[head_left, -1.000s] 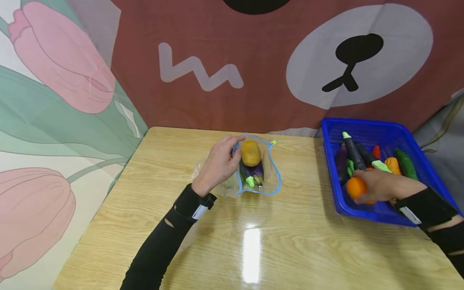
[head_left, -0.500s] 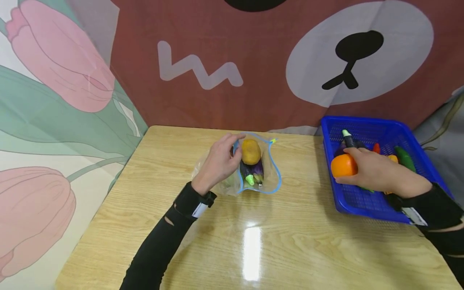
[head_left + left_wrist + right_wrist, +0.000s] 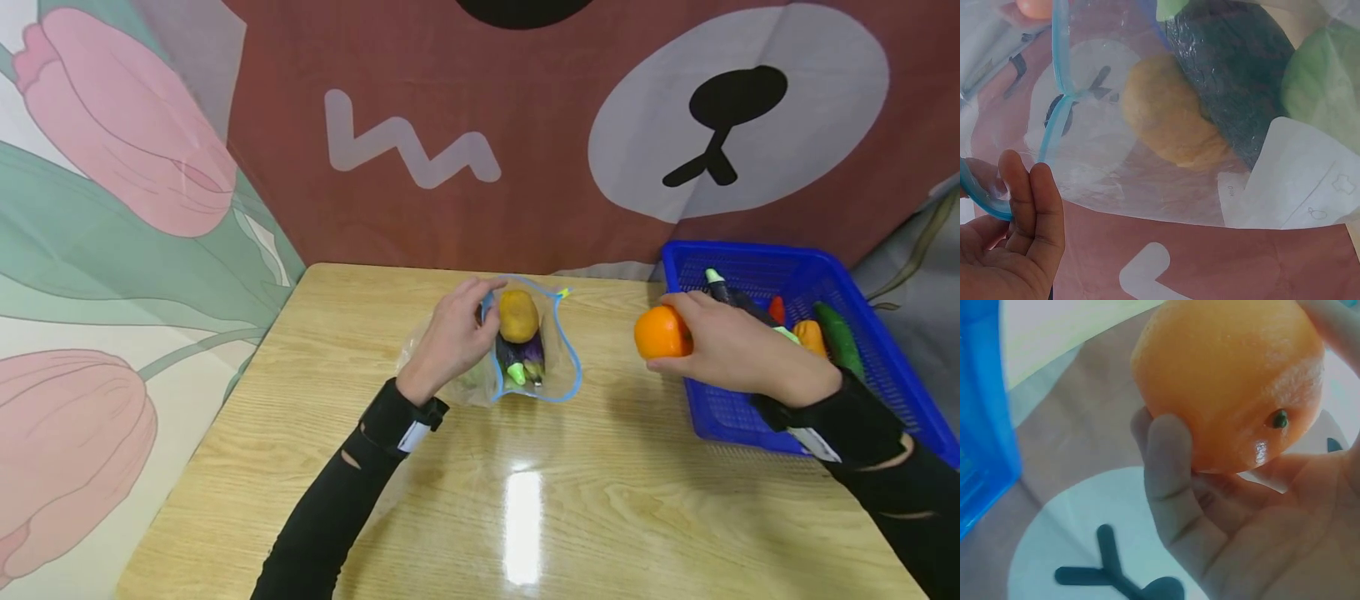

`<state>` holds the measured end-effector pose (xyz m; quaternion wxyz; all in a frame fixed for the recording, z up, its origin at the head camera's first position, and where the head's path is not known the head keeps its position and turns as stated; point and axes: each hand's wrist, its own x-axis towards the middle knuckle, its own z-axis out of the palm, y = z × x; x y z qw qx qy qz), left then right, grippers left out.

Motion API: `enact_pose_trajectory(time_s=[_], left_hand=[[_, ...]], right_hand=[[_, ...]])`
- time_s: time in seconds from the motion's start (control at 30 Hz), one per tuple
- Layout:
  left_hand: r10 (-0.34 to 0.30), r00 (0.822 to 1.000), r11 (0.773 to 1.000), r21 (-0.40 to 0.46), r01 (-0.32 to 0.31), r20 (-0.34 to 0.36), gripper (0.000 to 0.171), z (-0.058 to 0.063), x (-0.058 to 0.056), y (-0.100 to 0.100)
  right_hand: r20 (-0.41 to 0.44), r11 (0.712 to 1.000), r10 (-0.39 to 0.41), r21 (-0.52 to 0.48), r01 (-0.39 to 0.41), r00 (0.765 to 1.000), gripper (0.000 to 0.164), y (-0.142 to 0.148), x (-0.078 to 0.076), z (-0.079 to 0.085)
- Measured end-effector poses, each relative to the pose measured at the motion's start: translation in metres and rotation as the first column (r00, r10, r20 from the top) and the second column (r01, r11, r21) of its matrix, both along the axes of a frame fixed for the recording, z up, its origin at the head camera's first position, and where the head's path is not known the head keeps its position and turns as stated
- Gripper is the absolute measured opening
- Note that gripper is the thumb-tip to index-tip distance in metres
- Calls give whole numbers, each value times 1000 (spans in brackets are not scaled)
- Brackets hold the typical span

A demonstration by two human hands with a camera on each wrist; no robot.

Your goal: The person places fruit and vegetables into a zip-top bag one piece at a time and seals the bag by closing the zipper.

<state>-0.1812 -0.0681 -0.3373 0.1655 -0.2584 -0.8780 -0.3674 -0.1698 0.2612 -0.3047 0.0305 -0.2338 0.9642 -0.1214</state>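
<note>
The right hand (image 3: 723, 346) grips 1 orange (image 3: 662, 332), fingers (image 3: 1169, 462) clamped on it, above the surface (image 3: 600, 500), between the clear bag (image 3: 575, 358) and the blue basket (image 3: 727, 408), both near the surface's far edge. The left hand (image 3: 453, 329) pinches the bag's blue rim between its fingers. Inside, 1 yellow-brown potato-like piece (image 3: 519, 315) rests against 2 eggplants (image 3: 534, 360).

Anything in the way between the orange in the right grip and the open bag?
Nothing visible stands between the orange, held in the right grip, and the open clear bag; only tabletop shows there. The left grip holds the bag's left edge. Inside, a yellow round item and dark eggplants may crowd the opening.
</note>
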Motion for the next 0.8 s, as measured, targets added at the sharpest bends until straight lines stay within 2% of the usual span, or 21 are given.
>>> enact_pose_trajectory(time_s=[0.2,0.43,0.63,0.8], left_hand=[[1,1000,1000,-3,-1,-3,35,0,-1,-1],[2,1000,1000,-7,-2,-1,36,0,-1,0],[2,1000,1000,0,-2,7,35,0,0,0],[9,1000,1000,12,-9,5,35,0,-1,-1]], right_hand=[[-93,989,125,-70,-132,988,78,-28,3,4],[-179,940,272,-160,-301,945,77,-68,4,2],[-207,904,378,-129,-408,903,85,-97,2,0],[-234,882,431,-97,-462,872,80,-117,1,0]])
